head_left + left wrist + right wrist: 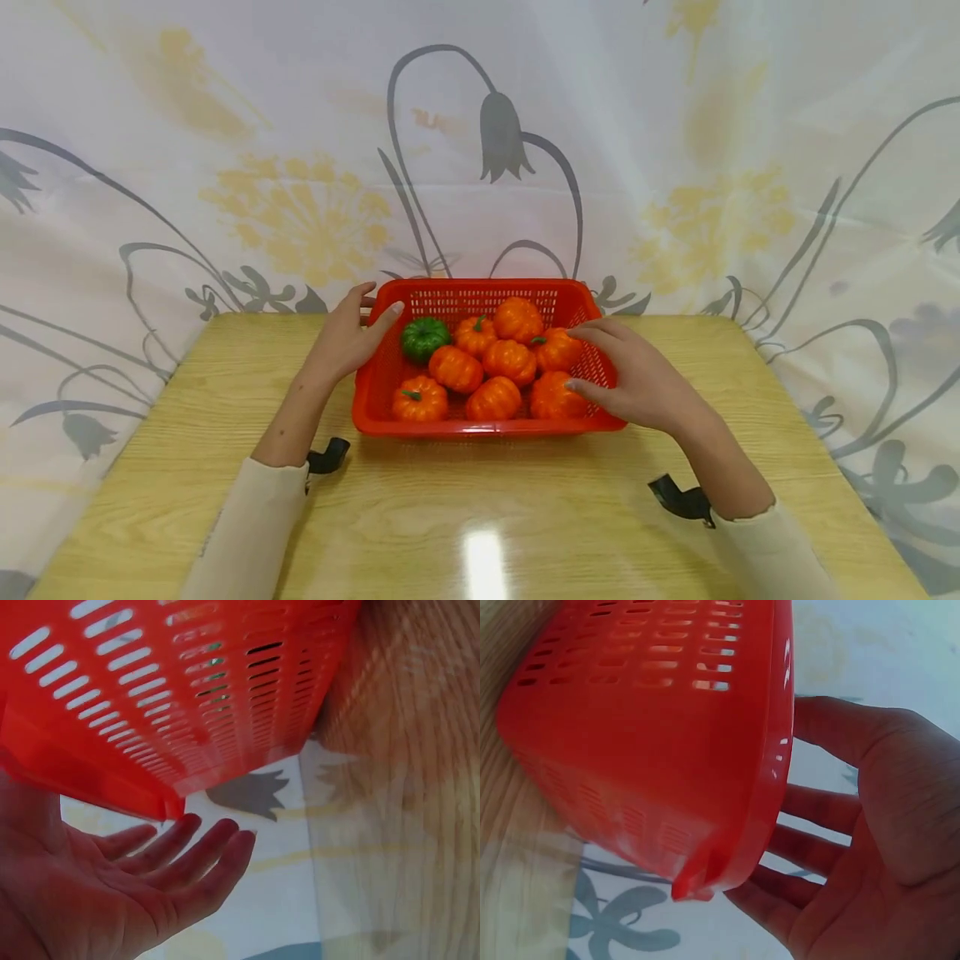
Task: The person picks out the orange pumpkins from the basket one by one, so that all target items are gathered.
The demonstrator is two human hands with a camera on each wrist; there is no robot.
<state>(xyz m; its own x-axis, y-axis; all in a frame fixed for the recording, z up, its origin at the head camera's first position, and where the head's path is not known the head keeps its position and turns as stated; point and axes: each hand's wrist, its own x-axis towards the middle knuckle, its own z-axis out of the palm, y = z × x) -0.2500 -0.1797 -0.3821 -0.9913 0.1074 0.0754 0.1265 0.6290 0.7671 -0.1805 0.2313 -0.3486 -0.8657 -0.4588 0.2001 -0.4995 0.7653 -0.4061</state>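
Basket (pixel 487 428) of pumpkins (pixel 510 362) is set far on the table (pixel 420 517), nothing gripped by the loosely spread left hand (pixel 348 337) and right hand (pixel 643 375) alongside; spillage could be caused by uneven lifting.

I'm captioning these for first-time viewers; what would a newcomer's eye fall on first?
Probably the bright red basket on the wooden table, with its orange pumpkins inside. The lone green pumpkin stands out toward the basket's left end. Next come the left hand and right hand, one at each end.
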